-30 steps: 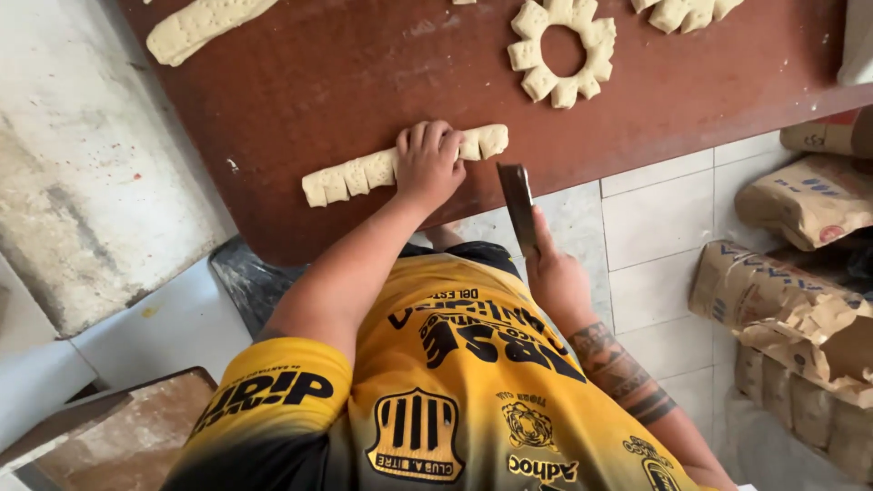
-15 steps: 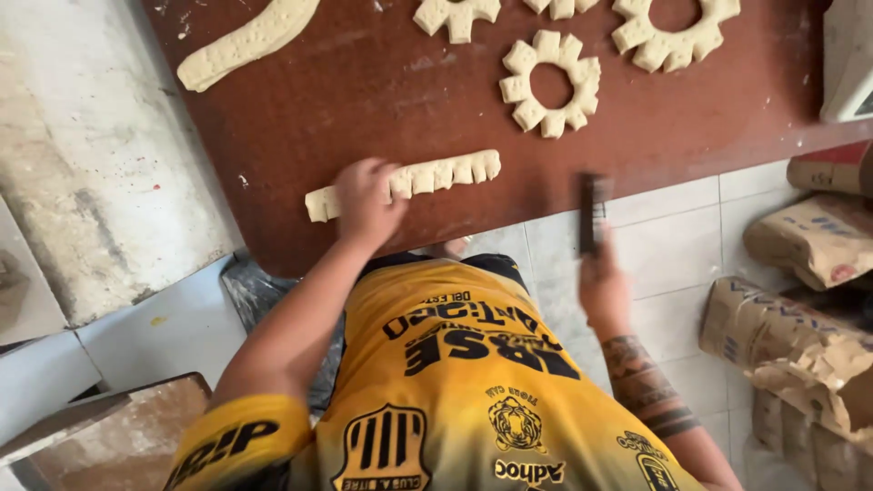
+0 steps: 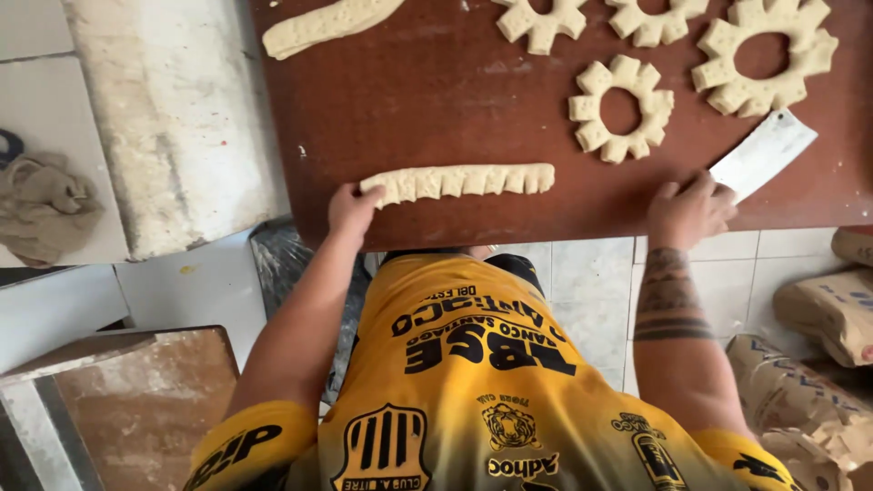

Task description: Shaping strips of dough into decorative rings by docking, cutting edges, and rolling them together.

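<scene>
A notched strip of pale dough (image 3: 459, 182) lies across the brown table (image 3: 436, 100) near its front edge. My left hand (image 3: 353, 205) pinches the strip's left end with curled fingers. At the table's right front edge, my right hand (image 3: 691, 211) grips a flat metal blade (image 3: 762, 153) that points up and to the right, lying over the tabletop. A cog-shaped dough ring (image 3: 621, 109) sits just left of the blade. A larger ring (image 3: 764, 55) lies behind the blade.
Two more dough rings (image 3: 541, 18) (image 3: 650, 23) and a long plain dough piece (image 3: 327, 25) lie at the back. A floured white slab (image 3: 173, 118) and a crumpled cloth (image 3: 45, 205) are left. Paper sacks (image 3: 832, 314) stand right, a wooden board (image 3: 136, 391) lower left.
My left hand slid from the strip's middle to its left end. My right hand rose from below the table edge and brought the blade over the tabletop.
</scene>
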